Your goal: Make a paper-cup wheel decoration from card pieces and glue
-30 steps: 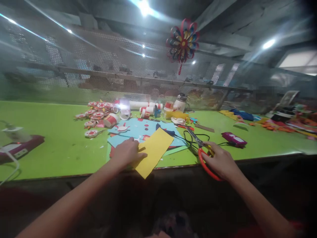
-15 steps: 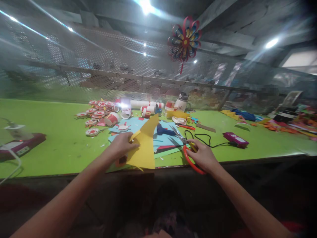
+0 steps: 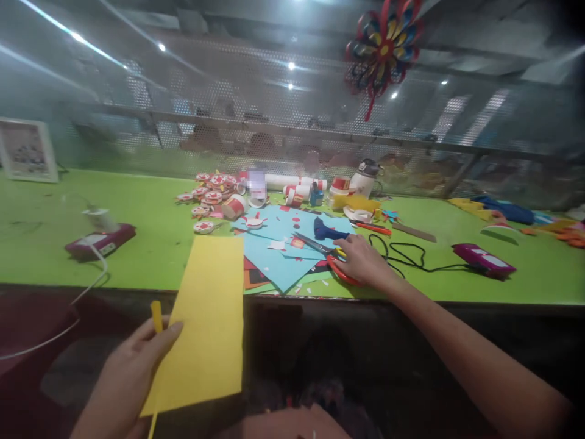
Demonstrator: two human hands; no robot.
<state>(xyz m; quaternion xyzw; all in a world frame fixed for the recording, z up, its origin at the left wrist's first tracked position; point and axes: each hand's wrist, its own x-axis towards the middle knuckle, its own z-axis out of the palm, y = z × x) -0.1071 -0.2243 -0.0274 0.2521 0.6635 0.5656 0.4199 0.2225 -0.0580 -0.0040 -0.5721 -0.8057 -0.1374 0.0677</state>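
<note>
My left hand (image 3: pixel 132 369) pinches a yellow paper sheet (image 3: pixel 212 317) at its left side, in front of the table edge. A narrow yellow strip (image 3: pixel 156 316) sticks up between the same fingers. At the table, my right hand (image 3: pixel 363 259) is closed around the red-and-yellow handles of the scissors (image 3: pixel 315 246). Their blades point left, parted only slightly if at all, over light blue paper (image 3: pixel 278 271). Just behind the blades lies a dark blue glue gun (image 3: pixel 326 230). Small paper scraps (image 3: pixel 276 245) are scattered on the blue sheets.
Red-and-white paper pieces (image 3: pixel 212 198) are heaped at the back, near paper cups (image 3: pixel 235 206). Purple power strips sit at left (image 3: pixel 109 241) and right (image 3: pixel 484 261), the right one with a black cord. A red-handled cutter (image 3: pixel 375 228) lies beyond my right hand. A paper flower (image 3: pixel 384 49) hangs above.
My left hand has drawn the yellow sheet left and toward me, off the table edge, uncovering the blue paper. My right hand has lowered the scissors onto the paper, blades closer together. The view has shifted.
</note>
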